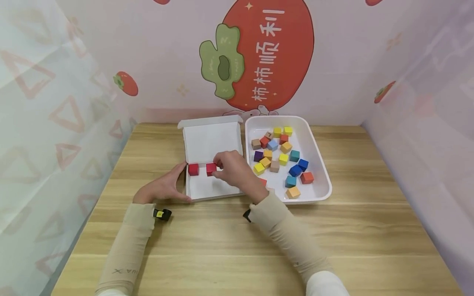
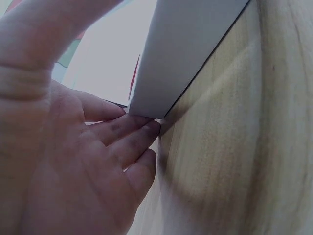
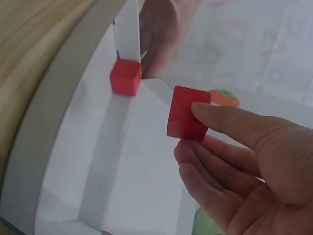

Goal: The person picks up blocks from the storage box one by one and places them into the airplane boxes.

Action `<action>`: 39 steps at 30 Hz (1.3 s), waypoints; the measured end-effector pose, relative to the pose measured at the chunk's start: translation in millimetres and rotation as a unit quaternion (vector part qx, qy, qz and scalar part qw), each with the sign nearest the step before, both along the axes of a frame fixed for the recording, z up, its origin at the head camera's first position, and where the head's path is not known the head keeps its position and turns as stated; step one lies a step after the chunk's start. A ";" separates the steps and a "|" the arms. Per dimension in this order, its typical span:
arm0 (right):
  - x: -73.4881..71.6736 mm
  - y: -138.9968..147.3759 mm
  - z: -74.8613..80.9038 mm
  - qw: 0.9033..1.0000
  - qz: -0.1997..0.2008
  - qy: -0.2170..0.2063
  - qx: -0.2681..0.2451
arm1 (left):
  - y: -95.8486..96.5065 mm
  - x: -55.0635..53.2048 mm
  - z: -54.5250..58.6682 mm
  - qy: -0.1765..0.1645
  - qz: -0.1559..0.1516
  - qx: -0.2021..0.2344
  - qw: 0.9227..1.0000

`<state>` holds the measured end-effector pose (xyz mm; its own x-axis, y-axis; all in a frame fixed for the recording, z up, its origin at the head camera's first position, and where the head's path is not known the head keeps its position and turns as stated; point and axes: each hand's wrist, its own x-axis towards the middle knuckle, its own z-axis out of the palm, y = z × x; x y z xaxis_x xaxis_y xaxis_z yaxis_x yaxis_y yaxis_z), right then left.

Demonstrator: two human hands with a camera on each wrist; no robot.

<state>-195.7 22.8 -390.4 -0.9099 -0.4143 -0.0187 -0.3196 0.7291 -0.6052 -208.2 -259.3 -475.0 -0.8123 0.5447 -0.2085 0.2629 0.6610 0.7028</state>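
Observation:
My right hand [image 1: 235, 168] pinches a red cube [image 3: 188, 112] between thumb and fingers, over the base of an open white box [image 1: 211, 187]. Another red cube [image 1: 193, 169] sits inside the box at its far left corner, by the lid hinge. My left hand [image 1: 164, 185] holds the box's left side, its thumb at the near corner and its fingers toward the far one. In the left wrist view, fingertips [image 2: 149, 128] touch the box's corner. The lid [image 1: 212, 142] stands raised at the back.
Right of the box, a white tray [image 1: 324, 185] holds several coloured cubes, among them a yellow cube [image 1: 283, 159], a blue cube [image 1: 295, 170] and an orange cube [image 1: 293, 192]. Both stand on a wooden table [image 1: 222, 246], with a printed backdrop [image 1: 166, 53] behind.

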 end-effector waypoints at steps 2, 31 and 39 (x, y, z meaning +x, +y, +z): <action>-3.0 -9.5 -8.1 1.000 -0.014 0.002 -0.002 | -0.1 0.4 0.0 0.001 0.000 -0.001 1.000; -28.9 -55.3 -63.4 0.996 -0.086 0.021 -0.006 | 1.2 -0.2 -2.1 -0.004 -0.005 0.008 1.000; -11.7 -31.7 -35.3 0.998 -0.051 0.018 0.006 | 0.6 -1.1 -2.4 -0.007 0.003 -0.005 1.000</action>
<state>-207.5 -8.9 -425.7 -0.9478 -0.3187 0.0112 -0.2646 0.7663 -0.5854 -209.2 -258.7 -477.4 -0.8124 0.5378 -0.2253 0.2489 0.6692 0.7002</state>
